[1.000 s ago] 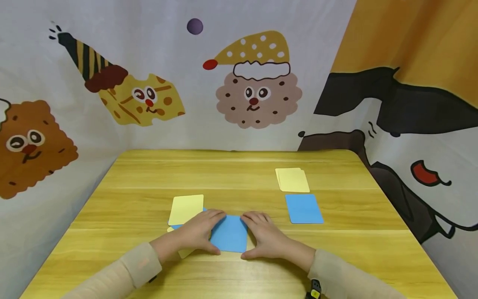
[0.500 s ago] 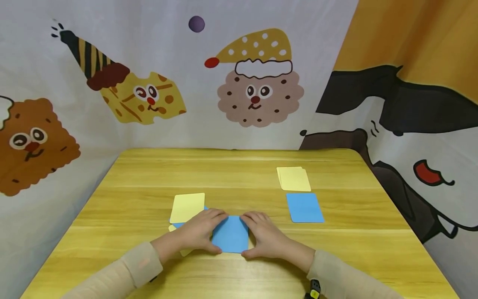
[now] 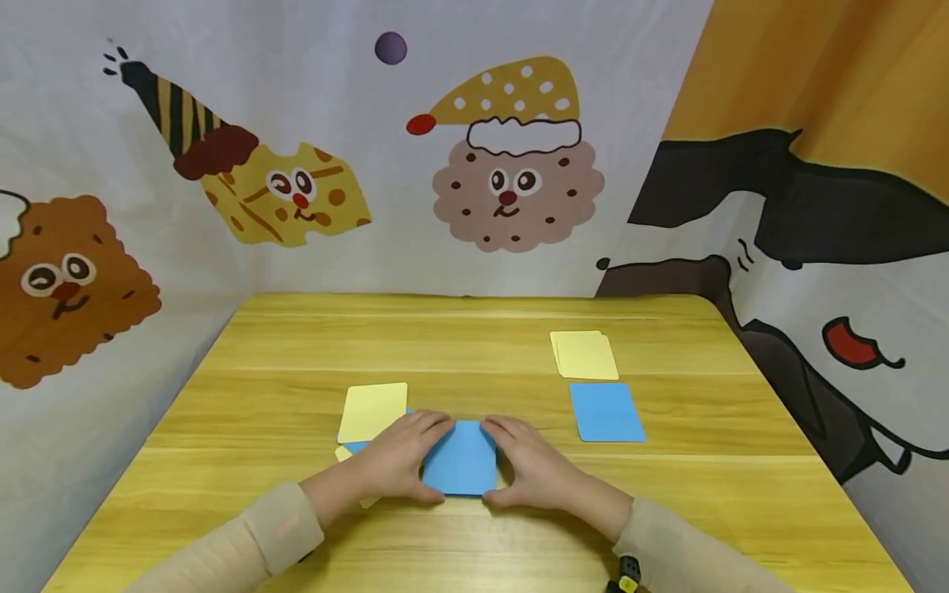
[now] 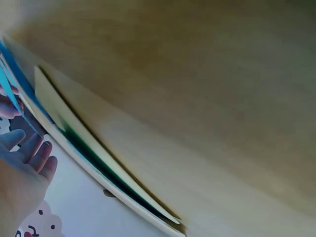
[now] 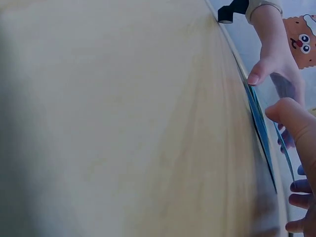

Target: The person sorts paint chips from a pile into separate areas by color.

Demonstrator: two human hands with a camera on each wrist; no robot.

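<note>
Both hands hold a square blue card (image 3: pixel 461 459) between them near the middle of the table. My left hand (image 3: pixel 400 455) holds its left side, with the thumb at the near corner and the fingers at the far corner. The right hand (image 3: pixel 535 463) holds the right side the same way. Under and beside the left hand lie overlapping cards: a pale yellow card (image 3: pixel 374 413) on top, with blue and yellow edges showing, the rest hidden. In the right wrist view the left hand (image 5: pixel 277 59) faces the right thumb (image 5: pixel 291 116) across thin blue edges.
A second blue card (image 3: pixel 607 412) lies to the right, just in front of a small stack of pale yellow cards (image 3: pixel 586 355). The wooden table (image 3: pixel 474 543) ends at a cartoon-printed curtain (image 3: pixel 319 272). A black strap device (image 3: pixel 627 570) sits by the right sleeve.
Both hands and the blue card between them have shifted slightly away from the person and to the right. The other cards keep their places; the head view has moved a little.
</note>
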